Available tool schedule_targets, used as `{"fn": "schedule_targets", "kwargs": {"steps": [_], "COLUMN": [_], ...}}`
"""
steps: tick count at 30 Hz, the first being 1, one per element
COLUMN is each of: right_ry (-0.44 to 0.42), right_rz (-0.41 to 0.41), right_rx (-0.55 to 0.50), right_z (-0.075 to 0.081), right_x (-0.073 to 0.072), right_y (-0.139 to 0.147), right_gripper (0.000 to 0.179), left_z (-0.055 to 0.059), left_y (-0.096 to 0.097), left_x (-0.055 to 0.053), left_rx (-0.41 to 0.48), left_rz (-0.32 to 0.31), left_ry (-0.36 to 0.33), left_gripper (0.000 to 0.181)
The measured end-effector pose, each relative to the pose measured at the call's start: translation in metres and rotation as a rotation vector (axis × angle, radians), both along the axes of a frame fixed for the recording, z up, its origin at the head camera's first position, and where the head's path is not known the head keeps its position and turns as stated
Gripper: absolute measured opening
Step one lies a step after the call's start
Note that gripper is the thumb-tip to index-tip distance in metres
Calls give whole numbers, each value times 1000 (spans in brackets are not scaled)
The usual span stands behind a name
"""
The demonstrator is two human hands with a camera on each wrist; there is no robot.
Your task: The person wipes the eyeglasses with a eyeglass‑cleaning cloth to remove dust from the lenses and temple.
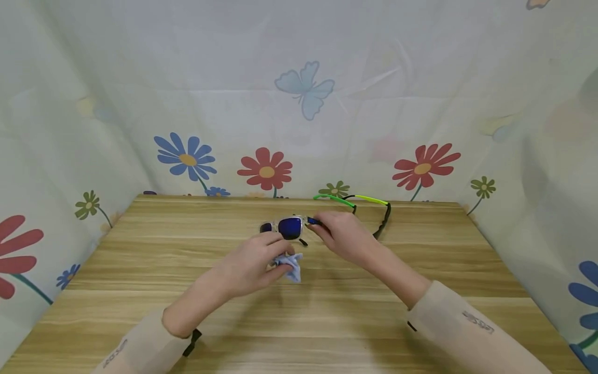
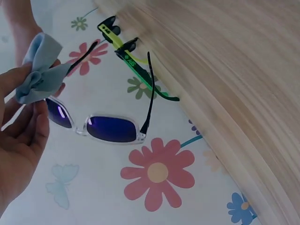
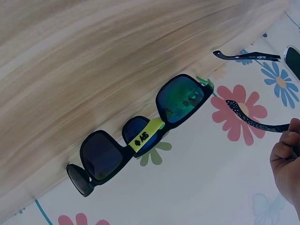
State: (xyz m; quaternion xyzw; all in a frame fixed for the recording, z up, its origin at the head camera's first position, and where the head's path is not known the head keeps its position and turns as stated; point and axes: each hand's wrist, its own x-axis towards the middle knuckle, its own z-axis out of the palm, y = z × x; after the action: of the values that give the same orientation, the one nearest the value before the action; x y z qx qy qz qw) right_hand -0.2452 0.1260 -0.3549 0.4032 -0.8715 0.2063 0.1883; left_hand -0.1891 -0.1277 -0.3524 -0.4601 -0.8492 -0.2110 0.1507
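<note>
Above the table (image 1: 327, 322), left hand (image 1: 252, 265) pinches blue cloth (image 1: 294, 267); right hand (image 1: 347, 236) grips clear-framed sunglasses (image 1: 290, 228).

I read "SPY" beside a cross-like mark (image 3: 137, 142) on a yellow temple (image 3: 147, 134). Lettering on the clear-framed sunglasses (image 2: 112, 129) and both sleeves (image 1: 467, 330) is too indistinct for me.

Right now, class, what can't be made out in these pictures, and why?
Left wrist view: one hinge of the clear-framed sunglasses, behind the left hand and blue cloth.
Right wrist view: much of the right hand, cut off by the right edge.
Head view: marks on the right sleeve, too small and blurred.
</note>
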Motion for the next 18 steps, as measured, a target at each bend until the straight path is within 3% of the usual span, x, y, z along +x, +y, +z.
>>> {"fn": "schedule_targets", "kwargs": {"steps": [4, 9, 13, 18], "right_ry": [-3, 1, 7, 25], "right_rz": [2, 16, 26, 50], "right_rx": [6, 12, 13, 5], "right_z": [0, -2, -4, -4], "right_x": [3, 6, 7, 10], "right_y": [2, 5, 6, 6], "right_gripper": [13, 12, 10, 8], "left_z": [2, 5, 7, 6], "left_y": [-1, 0, 0, 0], "left_x": [-1, -1, -1, -3], "left_rx": [122, 213, 235, 217], "left_rz": [21, 129, 206, 239], "left_ry": [116, 228, 249, 246], "left_gripper": [30, 30, 29, 27]}}
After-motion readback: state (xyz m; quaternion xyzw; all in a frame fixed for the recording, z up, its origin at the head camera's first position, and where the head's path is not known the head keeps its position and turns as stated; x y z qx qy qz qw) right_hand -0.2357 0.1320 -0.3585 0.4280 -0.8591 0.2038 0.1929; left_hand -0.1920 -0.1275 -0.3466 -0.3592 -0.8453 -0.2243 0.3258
